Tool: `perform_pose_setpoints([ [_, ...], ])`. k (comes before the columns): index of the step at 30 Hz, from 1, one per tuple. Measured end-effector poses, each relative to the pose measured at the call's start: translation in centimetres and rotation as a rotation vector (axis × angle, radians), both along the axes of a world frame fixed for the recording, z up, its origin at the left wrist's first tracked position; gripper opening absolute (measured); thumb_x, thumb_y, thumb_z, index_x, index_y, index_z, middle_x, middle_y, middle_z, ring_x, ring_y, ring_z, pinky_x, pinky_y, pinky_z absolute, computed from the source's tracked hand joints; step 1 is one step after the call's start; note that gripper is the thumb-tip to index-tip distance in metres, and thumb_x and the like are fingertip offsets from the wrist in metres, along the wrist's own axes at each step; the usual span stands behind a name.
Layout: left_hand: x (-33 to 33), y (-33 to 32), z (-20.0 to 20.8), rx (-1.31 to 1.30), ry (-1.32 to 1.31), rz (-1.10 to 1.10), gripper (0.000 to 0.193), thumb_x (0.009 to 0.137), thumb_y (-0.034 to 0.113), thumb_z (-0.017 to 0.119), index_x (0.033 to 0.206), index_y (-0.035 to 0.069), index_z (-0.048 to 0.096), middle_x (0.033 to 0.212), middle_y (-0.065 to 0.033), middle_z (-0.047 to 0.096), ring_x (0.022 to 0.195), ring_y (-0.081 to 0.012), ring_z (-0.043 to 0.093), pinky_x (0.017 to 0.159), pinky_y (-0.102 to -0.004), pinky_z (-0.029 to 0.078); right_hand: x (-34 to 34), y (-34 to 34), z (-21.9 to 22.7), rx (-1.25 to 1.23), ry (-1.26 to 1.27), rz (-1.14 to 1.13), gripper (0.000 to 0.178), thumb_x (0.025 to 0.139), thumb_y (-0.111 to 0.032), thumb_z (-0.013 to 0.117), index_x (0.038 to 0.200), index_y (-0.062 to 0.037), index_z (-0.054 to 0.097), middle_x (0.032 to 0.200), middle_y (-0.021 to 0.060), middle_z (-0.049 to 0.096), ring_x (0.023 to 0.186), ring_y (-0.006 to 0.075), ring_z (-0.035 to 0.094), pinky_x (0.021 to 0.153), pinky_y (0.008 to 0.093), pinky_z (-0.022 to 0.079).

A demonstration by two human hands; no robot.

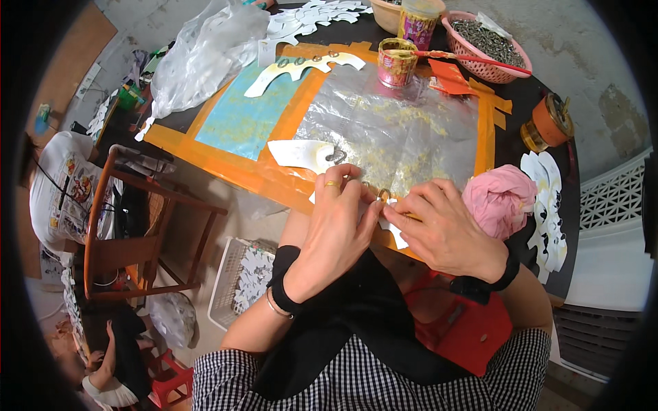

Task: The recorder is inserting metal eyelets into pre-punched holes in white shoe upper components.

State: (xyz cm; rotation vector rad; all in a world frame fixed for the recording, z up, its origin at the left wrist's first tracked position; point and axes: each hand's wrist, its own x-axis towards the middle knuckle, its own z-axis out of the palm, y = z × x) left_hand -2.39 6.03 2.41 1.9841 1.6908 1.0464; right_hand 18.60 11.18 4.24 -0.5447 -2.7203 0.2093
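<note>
At the near edge of the table, both my hands are closed on a white curved piece (396,234) with small metal rings. My left hand (332,216) pinches it beside an upright metal ring (384,194). Fingers of my right hand (439,222) press together just right of that ring, with something yellowish partly showing under them. My hands cover most of the piece. Just beyond my left hand lies another white curved piece (298,153) with a metal ring at its right end. Farther back, a longer white piece (301,68) carries several rings along its edge.
Yellow-smeared plastic sheeting (411,130) is taped to the table. Behind it are a paste tub (396,65) with a red-handled brush across it and a pink basket (473,58) of metal parts. A pink cloth (500,198), an orange-and-amber jar (548,123) and stacked white pieces (548,205) lie right.
</note>
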Motion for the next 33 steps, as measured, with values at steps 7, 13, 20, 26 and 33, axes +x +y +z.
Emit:
perform_pose_setpoints([
  [7,0.1,0.3,-0.7,0.057,-0.003,-0.040,0.015,0.085,-0.001,0.071,0.095,-0.005,0.060,0.120,-0.0242,0.053,0.108,-0.0414,0.052,0.093,-0.0466,0.046,0.1,0.0,-0.4,0.000,0.034,0.003,0.038,0.085,-0.009,0.066,0.122,-0.0020,0.065,0.107,0.0071,0.057,0.108,0.0255,0.052,0.097,0.0417,0.039],
  [13,0.9,0.0,-0.9,0.150,0.238,0.033,0.018,0.089,0.002,0.068,0.097,-0.005,0.054,0.116,-0.0214,0.054,0.105,-0.0397,0.053,0.090,-0.0450,0.048,-0.4,-0.7,-0.2,-0.032,0.045,-0.066,0.040,0.082,-0.005,0.063,0.122,-0.0013,0.065,0.104,0.0084,0.055,0.105,0.0264,0.052,0.099,0.0437,0.037],
  [20,-0.3,0.8,-0.8,0.189,0.409,-0.106,0.026,0.082,0.002,0.070,0.100,-0.005,0.051,0.112,-0.0210,0.053,0.099,-0.0387,0.051,0.086,-0.0450,0.046,-0.5,-0.8,-0.4,-0.021,0.031,-0.083,0.040,0.081,-0.006,0.065,0.121,-0.0014,0.064,0.104,0.0087,0.054,0.106,0.0266,0.052,0.101,0.0454,0.036],
  [26,-0.5,1.2,0.5,0.143,0.457,-0.094,0.024,0.082,0.003,0.070,0.099,-0.001,0.054,0.114,-0.0180,0.054,0.099,-0.0363,0.050,0.089,-0.0445,0.043,-0.5,-0.6,-0.2,0.006,0.007,-0.086,0.035,0.081,-0.007,0.066,0.116,-0.0030,0.064,0.106,0.0084,0.055,0.108,0.0259,0.052,0.101,0.0461,0.036],
  [33,-0.7,1.7,0.0,0.158,0.063,-0.020,0.021,0.085,0.004,0.069,0.102,0.002,0.057,0.111,-0.0148,0.058,0.107,-0.0334,0.051,0.092,-0.0437,0.042,-0.3,-0.5,0.2,-0.022,0.023,-0.075,0.040,0.078,-0.007,0.069,0.118,-0.0045,0.066,0.107,0.0039,0.060,0.111,0.0239,0.053,0.102,0.0464,0.036],
])
